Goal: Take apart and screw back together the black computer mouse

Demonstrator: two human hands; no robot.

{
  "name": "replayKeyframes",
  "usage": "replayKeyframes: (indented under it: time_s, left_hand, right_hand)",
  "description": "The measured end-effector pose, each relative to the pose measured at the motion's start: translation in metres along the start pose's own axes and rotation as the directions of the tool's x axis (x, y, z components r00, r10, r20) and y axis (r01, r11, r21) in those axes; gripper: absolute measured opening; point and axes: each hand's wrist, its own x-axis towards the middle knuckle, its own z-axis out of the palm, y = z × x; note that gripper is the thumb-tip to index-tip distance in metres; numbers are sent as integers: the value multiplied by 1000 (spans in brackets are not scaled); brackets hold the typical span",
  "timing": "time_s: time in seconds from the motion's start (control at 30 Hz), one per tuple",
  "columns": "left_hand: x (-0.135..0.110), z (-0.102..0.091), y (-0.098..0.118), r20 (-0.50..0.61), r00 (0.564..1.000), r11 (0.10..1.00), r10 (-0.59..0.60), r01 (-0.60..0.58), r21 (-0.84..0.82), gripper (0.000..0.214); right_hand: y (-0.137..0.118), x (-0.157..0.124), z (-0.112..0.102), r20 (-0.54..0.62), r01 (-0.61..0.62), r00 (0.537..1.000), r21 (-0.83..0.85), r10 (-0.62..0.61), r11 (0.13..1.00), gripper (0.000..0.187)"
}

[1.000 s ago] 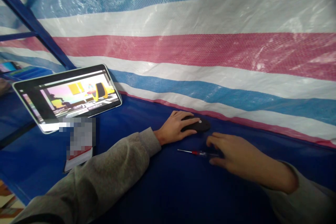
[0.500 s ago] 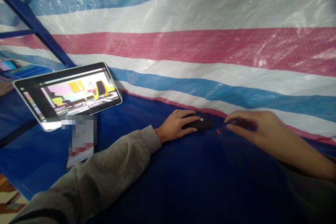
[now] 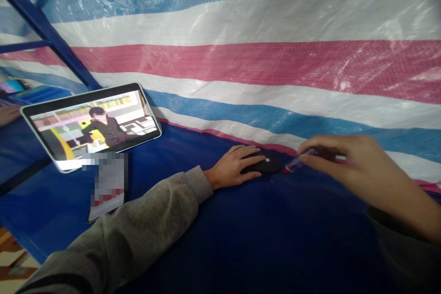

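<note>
W/ screwdriver [image 3: 296,161] just picked up off worktop [image 3: 241,229] & being gripped by R hand [image 3: 358,161] fingers, mid-right of frame, both hands are being occupied, mouse [image 3: 272,164] being covered by L hand's [image 3: 237,165] unclenched fingers.

A left hand [image 3: 237,165] lies palm down on a black mouse [image 3: 272,164], fingers spread, while a right hand [image 3: 347,156] pinches a red-and-clear screwdriver [image 3: 294,162], tilted just beside the mouse on a blue table [image 3: 241,234]. A tablet [image 3: 110,140] leans upright at left, its screen showing a dark-clad figure, with a phone [image 3: 107,207], partly pixelated, in front. A striped sheet [image 3: 241,64] rises behind; another person's hand [image 3: 8,115] enters at the left edge.
</note>
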Motion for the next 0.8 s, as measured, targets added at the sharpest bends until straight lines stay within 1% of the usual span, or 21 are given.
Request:
replayKeyframes:
  time_s: [0.03,0.07,0.17,0.23,0.33,0.43,0.6,0.8]
  left_hand:
    - [0,0,0,-11,1000,1000,3,-3,4,44]
    - [0,-1,1,-25,1000,1000,6,-5,8,45]
    - [0,-4,3,-85,996,1000,10,-9,9,46]
    - [-1,-6,4,-135,991,1000,14,-14,3,41]
    - [-1,-8,5,-188,982,1000,15,-13,13,32]
    - [0,-8,4,-201,980,999,12,-4,38,28]
    - [-1,-7,3,-186,982,998,37,-27,58,24]
    - [-2,-7,1,-186,983,1000,-2,-1,-17,23]
  right_hand:
    - [-6,4,-1,21,7,1000,14,-8,1000,23]
    - [-12,9,-1,13,13,1000,14,-13,1000,21]
    - [-26,19,2,-40,47,998,-60,-50,997,18]
    - [-31,20,6,-36,55,998,-70,-58,996,19]
    - [-31,16,11,-12,40,999,-15,-40,999,20]
    - [-27,10,15,-40,36,999,30,-35,999,20]
    - [-25,8,17,-105,82,991,37,-78,996,19]
    - [-26,7,12,-92,70,993,32,-67,997,20]
